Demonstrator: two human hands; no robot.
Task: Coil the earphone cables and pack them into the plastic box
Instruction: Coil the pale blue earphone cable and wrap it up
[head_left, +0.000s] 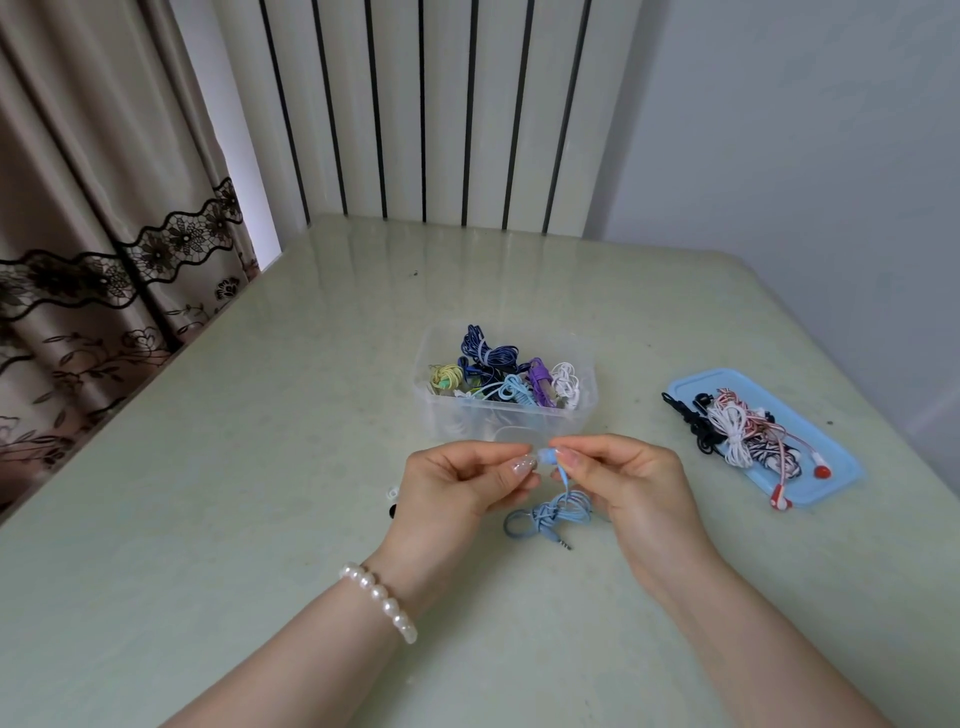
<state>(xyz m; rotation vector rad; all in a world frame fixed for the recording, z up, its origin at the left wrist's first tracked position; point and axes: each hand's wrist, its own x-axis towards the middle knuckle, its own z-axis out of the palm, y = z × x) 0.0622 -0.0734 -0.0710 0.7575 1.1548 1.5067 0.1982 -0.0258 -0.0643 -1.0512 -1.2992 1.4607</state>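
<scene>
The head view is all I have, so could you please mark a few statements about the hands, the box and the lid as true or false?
1. Both hands, left and right, pinch the light blue earphones. True.
2. The clear box holds no cables. False: several coiled cables lie in it, among them dark blue, purple, white and yellow ones.
3. The blue lid lies right of the box with cables on it. True.
4. The light blue earphones' plug sits inside the box. False: it hangs below the hands, near the table.
5. A pearl bracelet is on the right wrist. False: it is on the left wrist.
</scene>
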